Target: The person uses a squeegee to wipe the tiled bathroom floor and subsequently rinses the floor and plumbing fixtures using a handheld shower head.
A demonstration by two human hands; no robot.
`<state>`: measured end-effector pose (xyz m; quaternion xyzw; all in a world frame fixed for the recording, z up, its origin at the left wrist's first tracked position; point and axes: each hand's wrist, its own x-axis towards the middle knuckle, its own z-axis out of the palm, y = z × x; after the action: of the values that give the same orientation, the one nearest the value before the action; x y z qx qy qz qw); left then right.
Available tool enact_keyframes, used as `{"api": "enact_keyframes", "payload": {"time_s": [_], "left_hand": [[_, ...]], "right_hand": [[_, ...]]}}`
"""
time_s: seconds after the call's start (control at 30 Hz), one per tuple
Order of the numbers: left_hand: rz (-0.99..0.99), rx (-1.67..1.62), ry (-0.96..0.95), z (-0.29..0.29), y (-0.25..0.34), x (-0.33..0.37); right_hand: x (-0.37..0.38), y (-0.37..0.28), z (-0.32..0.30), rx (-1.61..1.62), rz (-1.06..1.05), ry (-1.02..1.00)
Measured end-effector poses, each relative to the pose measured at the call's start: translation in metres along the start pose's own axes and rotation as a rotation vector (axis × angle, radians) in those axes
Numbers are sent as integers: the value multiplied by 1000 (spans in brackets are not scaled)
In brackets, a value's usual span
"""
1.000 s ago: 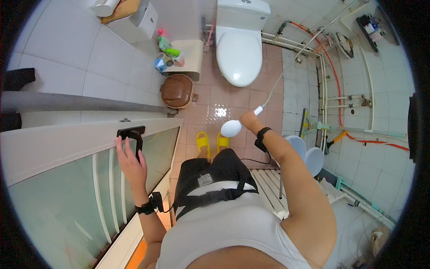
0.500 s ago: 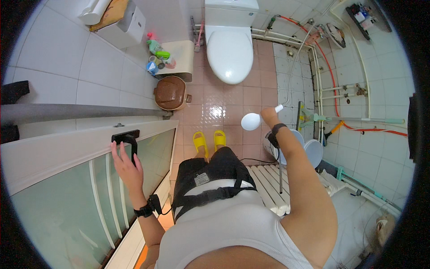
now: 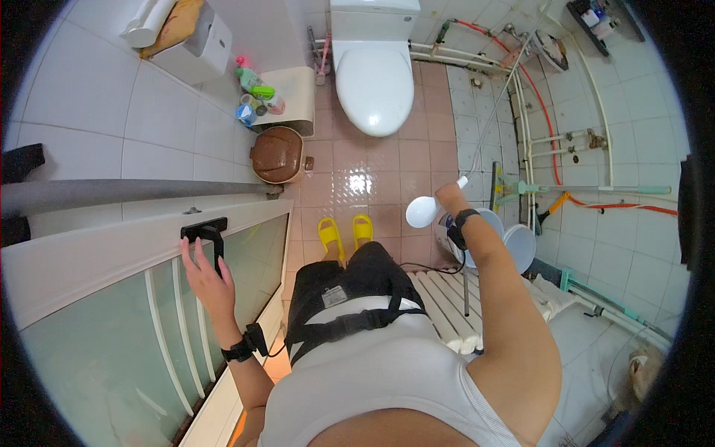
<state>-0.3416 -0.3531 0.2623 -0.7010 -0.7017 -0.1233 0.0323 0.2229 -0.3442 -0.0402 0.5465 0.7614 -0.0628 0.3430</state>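
Right hand (image 3: pixel 449 196) gripping white shower head (image 3: pixel 422 212), 3 o'clock of view centre — left hand (image 3: pixel 207 281) open, fingers at black door handle (image 3: pixel 204 232), 9 o'clock; toilet (image 3: pixel 374 89) at 12.

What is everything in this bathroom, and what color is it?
Shower head: one, white, middle
Door: one, white and pale green, left
Door handle: one, black, on the door
Toilet: one, white, top middle
Bin: one, brown-topped, upper left
Shelf: one, cream, beside the bin
Containers: several, green, pink, blue, on the shelf
Box: one, white, upper left
Tube: at least one, red, right wall
Buckets: at least two, pale, right
Pole: one, pale green, right
Slatted panel: one, white, lower middle
Slippers: two, yellow, middle
Wristbands: two, black, left and right
Shorts: one, black, lower middle
Top: one, white, bottom middle
Left grip: one, bare, at the door handle
Right grip: one, bare, holding the shower head
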Motion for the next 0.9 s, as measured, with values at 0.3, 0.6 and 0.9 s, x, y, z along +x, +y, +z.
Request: {"api": "enact_keyframes", "payload": {"time_s": [0.3, 0.6, 0.9], "left_hand": [[5, -25, -7, 0, 1, 0], [28, -70, 7, 0, 1, 0], [17, -34, -9, -3, 3, 0]], "right_hand": [[-15, -1, -4, -69, 108, -11], [-26, 60, -16, 10, 463, 58], [-57, 123, -22, -41, 677, -15]]}}
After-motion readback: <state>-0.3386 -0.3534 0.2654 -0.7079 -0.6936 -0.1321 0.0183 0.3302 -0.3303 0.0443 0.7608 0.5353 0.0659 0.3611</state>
